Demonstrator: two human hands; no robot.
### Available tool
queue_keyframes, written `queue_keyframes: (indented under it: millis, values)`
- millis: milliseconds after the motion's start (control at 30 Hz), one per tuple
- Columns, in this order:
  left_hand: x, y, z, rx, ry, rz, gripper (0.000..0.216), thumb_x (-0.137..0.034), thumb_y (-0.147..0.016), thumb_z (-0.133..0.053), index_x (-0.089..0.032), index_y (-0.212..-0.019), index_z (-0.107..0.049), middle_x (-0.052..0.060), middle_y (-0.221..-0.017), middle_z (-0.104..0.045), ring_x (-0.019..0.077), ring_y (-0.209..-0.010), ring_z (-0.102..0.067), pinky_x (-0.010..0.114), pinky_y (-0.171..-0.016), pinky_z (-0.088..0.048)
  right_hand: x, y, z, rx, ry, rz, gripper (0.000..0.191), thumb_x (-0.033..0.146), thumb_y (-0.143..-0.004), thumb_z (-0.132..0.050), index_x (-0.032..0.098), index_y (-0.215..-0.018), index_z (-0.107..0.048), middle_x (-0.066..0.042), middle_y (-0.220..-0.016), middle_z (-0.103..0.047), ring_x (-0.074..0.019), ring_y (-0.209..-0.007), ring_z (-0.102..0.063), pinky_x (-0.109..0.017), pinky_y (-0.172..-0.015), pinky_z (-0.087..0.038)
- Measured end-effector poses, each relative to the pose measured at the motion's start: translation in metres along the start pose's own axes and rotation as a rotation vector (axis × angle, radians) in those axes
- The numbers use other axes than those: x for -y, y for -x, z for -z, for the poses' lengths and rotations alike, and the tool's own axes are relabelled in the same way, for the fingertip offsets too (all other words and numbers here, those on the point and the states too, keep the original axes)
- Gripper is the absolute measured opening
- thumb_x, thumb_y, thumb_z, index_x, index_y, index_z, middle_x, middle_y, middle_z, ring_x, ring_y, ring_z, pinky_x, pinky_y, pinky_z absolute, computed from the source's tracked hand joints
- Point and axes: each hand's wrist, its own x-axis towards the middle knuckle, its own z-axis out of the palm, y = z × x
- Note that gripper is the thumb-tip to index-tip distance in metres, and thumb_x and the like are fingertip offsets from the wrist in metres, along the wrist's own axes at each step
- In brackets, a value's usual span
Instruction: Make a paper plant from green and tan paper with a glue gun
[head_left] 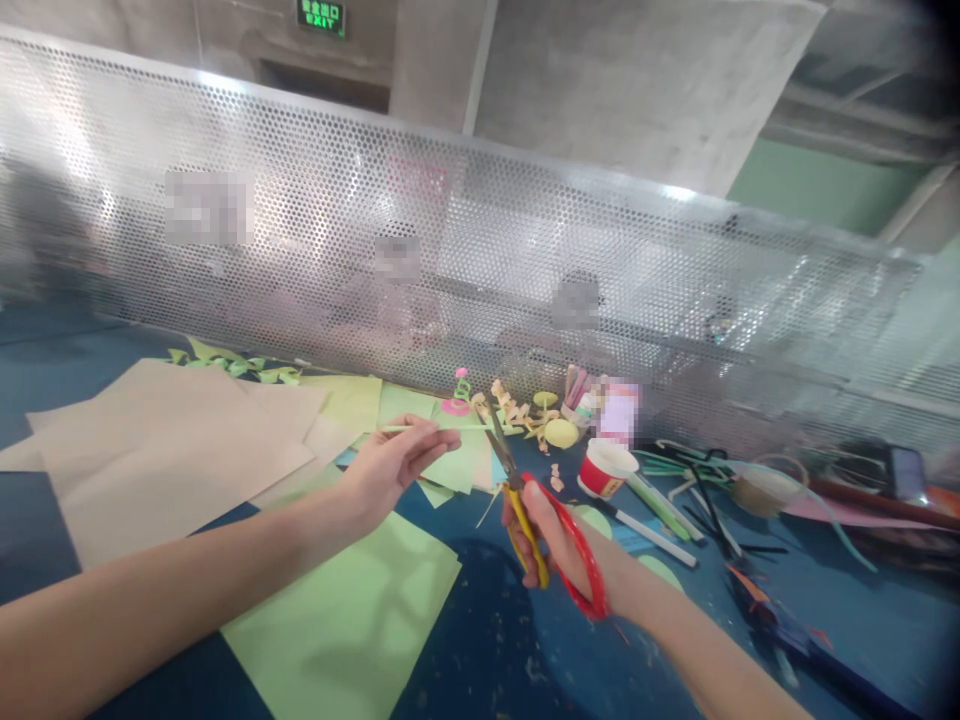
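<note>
My left hand (394,462) pinches a thin light-green paper strip (457,428) and holds it level above the blue table (487,640). My right hand (559,540) grips scissors (525,495) with red and yellow handles. The scissor blades point up and away, and their tips meet the strip's right end. Both hands hover over green and tan paper sheets.
Tan paper sheets (165,450) and light-green sheets (352,620) lie on the left and centre. A red-and-white paper cup (604,468), curled paper scraps (517,410), markers (652,535) and dark tools clutter the right. A perforated metal screen (450,250) walls the table's far edge.
</note>
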Motion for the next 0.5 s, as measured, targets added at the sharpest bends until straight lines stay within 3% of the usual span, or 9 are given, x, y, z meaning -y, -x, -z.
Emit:
queue_keyframes:
  millis: [267, 500]
  values:
    - [0.0033, 0.0076, -0.0012, 0.119, -0.034, 0.049, 0.011, -0.019, -0.074, -0.063, -0.014, -0.076, -0.054, 0.011, -0.09, -0.069, 0.018, -0.097, -0.06, 0.017, -0.085, -0.047, 0.0094, 0.0011, -0.0057, -0.031, -0.034, -0.038, 0.034, 0.054, -0.081, -0.037, 0.023, -0.072, -0.048, 0.002, -0.062, -0.046, -0.0138, -0.052, -0.048, -0.03, -0.054, -0.046]
    - [0.0041, 0.0092, -0.0026, 0.151, -0.051, 0.058, 0.013, -0.023, -0.076, -0.062, -0.014, -0.077, -0.053, 0.01, -0.092, -0.069, 0.0174, -0.1, -0.059, 0.022, -0.093, -0.042, 0.0078, 0.0001, -0.0058, -0.055, -0.002, -0.019, 0.033, 0.052, -0.083, -0.035, 0.023, -0.073, -0.046, 0.002, -0.063, -0.047, -0.0137, -0.052, -0.05, -0.03, -0.054, -0.046]
